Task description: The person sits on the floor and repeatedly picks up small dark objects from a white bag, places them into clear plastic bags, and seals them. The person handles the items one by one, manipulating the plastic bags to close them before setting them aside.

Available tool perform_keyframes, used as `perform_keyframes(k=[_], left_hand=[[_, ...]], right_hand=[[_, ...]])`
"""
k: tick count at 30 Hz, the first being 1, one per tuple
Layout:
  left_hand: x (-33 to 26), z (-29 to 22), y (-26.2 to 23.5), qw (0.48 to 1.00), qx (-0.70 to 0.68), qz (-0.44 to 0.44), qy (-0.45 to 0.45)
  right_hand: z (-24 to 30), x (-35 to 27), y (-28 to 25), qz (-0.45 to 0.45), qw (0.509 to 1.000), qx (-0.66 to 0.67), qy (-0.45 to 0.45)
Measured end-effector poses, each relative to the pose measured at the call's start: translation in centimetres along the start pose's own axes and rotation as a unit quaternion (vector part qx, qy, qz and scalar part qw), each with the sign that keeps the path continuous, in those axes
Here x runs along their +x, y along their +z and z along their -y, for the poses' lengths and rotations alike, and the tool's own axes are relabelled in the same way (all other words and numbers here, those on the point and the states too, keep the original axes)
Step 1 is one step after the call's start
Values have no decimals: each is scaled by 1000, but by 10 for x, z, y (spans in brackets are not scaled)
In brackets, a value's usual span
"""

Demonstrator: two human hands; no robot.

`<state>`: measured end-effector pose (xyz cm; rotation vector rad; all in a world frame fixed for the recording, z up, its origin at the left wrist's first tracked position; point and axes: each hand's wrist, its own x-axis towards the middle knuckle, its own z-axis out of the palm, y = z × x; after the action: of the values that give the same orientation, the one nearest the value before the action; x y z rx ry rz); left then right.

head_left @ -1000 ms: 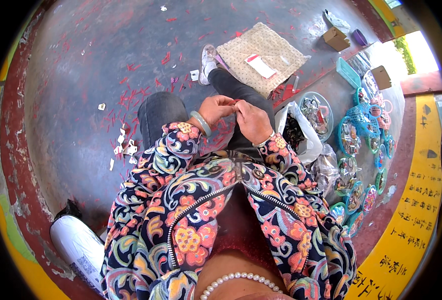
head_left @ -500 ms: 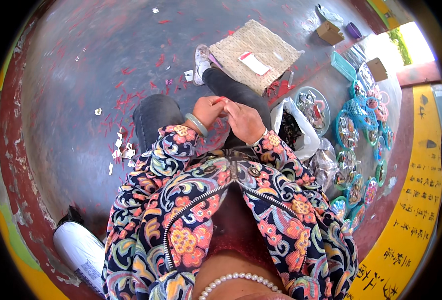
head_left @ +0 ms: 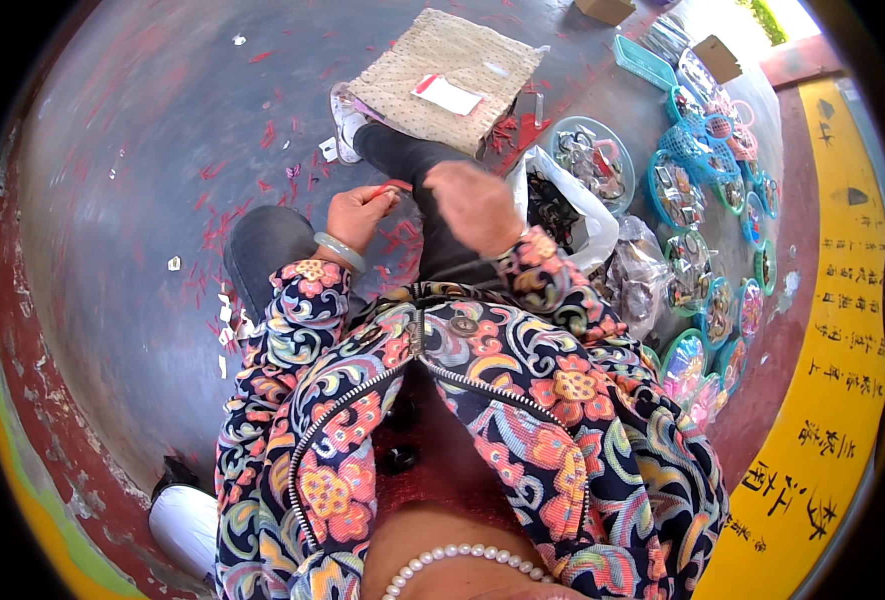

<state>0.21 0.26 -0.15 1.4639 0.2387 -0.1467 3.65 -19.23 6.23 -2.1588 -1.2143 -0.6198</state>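
My left hand (head_left: 356, 216), with a pale bangle at the wrist, is closed in a pinch above my lap. A thin red strip (head_left: 393, 186) sticks out from between its thumb and fingers. To its right, apart from it, my right hand (head_left: 476, 212) is raised over my thigh, smeared by motion. Its fingers are too blurred to read, and I cannot make out anything in them. Just right of that hand stands an open white plastic bag (head_left: 603, 238) with dark items inside.
A patterned mat (head_left: 403, 75) with a red-and-white packet (head_left: 448, 95) lies ahead by my shoe (head_left: 348, 125). Red scraps (head_left: 225, 215) litter the floor. On the right are a round basin (head_left: 623, 150), several small filled baskets (head_left: 678, 190), a teal tray (head_left: 645, 65) and a clear plastic bag (head_left: 640, 280).
My hands, together before, have come apart. The left has shifted left and keeps the red strip; the right is in blurred motion. The whole view has also shifted.
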Motion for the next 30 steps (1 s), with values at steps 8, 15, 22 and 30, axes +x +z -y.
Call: perform_keyframes(k=[8, 15, 22, 30], left_hand=[[-4, -4, 5, 1000, -10, -5, -9], [-5, -4, 4, 999, 13, 2, -31], [-7, -2, 2, 999, 14, -11, -38], [-5, 1, 2, 998, 40, -7, -47]], right_hand=[[-87, -67, -115, -160, 914, -65, 366], [-99, -145, -110, -134, 815, 93, 556], [-104, -163, -71, 62, 814, 25, 576], [-120, -195, -6, 199, 824, -88, 522]])
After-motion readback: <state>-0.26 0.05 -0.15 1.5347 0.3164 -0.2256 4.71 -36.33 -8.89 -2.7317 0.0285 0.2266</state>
